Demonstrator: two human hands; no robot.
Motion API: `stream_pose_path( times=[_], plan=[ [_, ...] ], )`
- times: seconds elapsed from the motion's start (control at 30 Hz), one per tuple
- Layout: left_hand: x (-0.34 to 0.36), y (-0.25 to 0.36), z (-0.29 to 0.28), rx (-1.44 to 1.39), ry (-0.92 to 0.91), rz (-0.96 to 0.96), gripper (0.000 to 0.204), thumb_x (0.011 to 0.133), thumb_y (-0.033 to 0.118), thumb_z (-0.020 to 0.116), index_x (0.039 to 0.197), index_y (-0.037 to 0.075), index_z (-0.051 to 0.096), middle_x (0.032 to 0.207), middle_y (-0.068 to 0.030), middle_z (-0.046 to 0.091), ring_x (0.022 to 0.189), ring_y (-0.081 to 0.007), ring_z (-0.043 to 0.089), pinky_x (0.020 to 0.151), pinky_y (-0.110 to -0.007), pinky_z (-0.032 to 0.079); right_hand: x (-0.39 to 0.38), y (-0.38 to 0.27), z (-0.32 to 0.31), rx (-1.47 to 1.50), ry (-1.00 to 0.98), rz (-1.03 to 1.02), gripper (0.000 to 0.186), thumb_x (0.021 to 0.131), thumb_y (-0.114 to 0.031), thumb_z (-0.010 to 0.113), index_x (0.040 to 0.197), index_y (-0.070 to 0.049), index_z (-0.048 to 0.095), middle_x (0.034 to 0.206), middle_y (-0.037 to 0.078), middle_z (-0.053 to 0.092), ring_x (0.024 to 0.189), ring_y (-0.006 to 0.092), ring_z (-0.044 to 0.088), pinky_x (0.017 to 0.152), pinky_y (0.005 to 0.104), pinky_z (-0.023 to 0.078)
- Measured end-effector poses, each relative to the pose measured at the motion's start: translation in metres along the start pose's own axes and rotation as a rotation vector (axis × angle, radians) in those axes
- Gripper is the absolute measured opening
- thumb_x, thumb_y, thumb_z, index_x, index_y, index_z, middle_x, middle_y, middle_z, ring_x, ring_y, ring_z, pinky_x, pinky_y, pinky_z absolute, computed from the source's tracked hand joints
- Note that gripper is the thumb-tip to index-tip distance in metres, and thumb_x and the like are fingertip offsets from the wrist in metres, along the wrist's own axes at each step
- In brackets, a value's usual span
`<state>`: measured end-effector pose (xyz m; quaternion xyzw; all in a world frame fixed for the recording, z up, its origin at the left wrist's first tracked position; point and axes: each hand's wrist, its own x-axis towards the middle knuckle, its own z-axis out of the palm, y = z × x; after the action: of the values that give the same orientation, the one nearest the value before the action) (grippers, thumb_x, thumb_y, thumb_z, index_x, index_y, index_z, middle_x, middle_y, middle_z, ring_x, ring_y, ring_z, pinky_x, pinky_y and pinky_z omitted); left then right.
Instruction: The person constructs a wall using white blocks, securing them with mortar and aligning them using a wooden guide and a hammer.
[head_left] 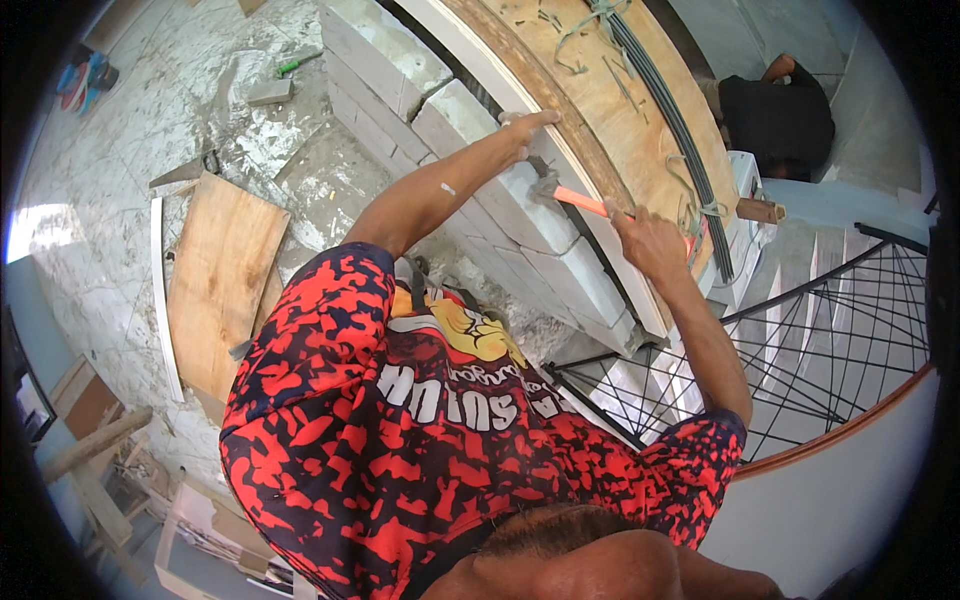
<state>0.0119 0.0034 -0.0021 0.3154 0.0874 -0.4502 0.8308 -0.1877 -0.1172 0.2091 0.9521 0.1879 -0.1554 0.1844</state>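
My right hand is closed around the orange handle of a hammer. The hammer's grey head is over the block wall, beside the long white board along the wall. Farther up, my left hand grips the edge of this board, with fingers over its top; I cannot tell whether they also pinch something small. A brown wooden strip runs along the board. On its left side stands the wall of pale grey blocks.
Plywood beyond the board carries loose nails and a bundle of dark rods. A person in dark clothes crouches at far right, above a black metal railing. Left on the floor lie a plywood sheet, a saw and a green-handled tool.
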Motion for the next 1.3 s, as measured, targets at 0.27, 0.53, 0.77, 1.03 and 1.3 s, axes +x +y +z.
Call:
stream_pose_path(
  times=[0.27, 0.53, 0.77, 1.03, 1.3],
  plan=[
    [0.010, -0.005, -0.006, 0.107, 0.082, -0.024, 0.081, 0.079, 0.040, 0.073, 0.142, 0.003, 0.037, 0.149, -0.0171, 0.035, 0.140, -0.0346, 0.027, 0.110, -0.060, 0.022, -0.043, -0.054, 0.042, 0.454, 0.074, 0.078, 0.028, 0.092, -0.026, 0.059, 0.116, -0.012, 0.061, 0.082, 0.016, 0.063, 0.068, 0.0263, 0.065, 0.058, 0.0379, 0.050],
    [-0.031, 0.022, 0.007, 0.283, 0.101, -0.116, 0.089, 0.081, 0.055, 0.069, 0.143, 0.002, 0.034, 0.146, -0.0234, 0.032, 0.132, -0.0380, 0.035, 0.108, -0.053, 0.031, -0.103, -0.150, 0.143, 1.289, 0.063, 0.757, 0.033, 0.089, -0.024, 0.058, 0.116, -0.004, 0.057, 0.084, 0.011, 0.062, 0.070, 0.0185, 0.060, 0.065, 0.0331, 0.047],
    [-0.072, 0.053, -0.022, 0.663, -0.036, -0.409, 0.075, 0.085, 0.057, 0.064, 0.134, 0.004, 0.045, 0.121, -0.0206, 0.055, 0.109, -0.0329, 0.058, 0.086, -0.042, 0.052, -0.098, -0.232, 0.149, 1.819, 0.421, 1.167, 0.039, 0.096, -0.029, 0.053, 0.127, -0.005, 0.052, 0.077, 0.003, 0.057, 0.063, 0.0090, 0.053, 0.058, 0.0264, 0.044],
    [-0.038, 0.135, 0.067, 2.118, -1.147, 0.821, 0.067, 0.085, 0.034, 0.067, 0.143, 0.014, 0.038, 0.148, -0.0112, 0.037, 0.135, -0.0336, 0.037, 0.109, -0.051, 0.033, -0.003, -0.255, 0.107, 1.904, 0.848, 1.710, 0.030, 0.095, -0.010, 0.047, 0.124, -0.002, 0.043, 0.069, -0.002, 0.046, 0.047, 0.0047, 0.039, 0.041, 0.0231, 0.035],
    [0.011, 0.172, 0.032, 2.453, -1.648, 0.693, 0.080, 0.087, 0.035, 0.062, 0.151, 0.012, 0.020, 0.158, -0.0101, 0.016, 0.144, -0.0340, 0.017, 0.109, -0.068, 0.015, 0.130, -0.278, 0.017, 1.905, 1.565, 2.068, 0.026, 0.095, -0.009, 0.047, 0.120, -0.002, 0.045, 0.074, 0.001, 0.048, 0.050, 0.0055, 0.044, 0.043, 0.0224, 0.037]
  ],
)
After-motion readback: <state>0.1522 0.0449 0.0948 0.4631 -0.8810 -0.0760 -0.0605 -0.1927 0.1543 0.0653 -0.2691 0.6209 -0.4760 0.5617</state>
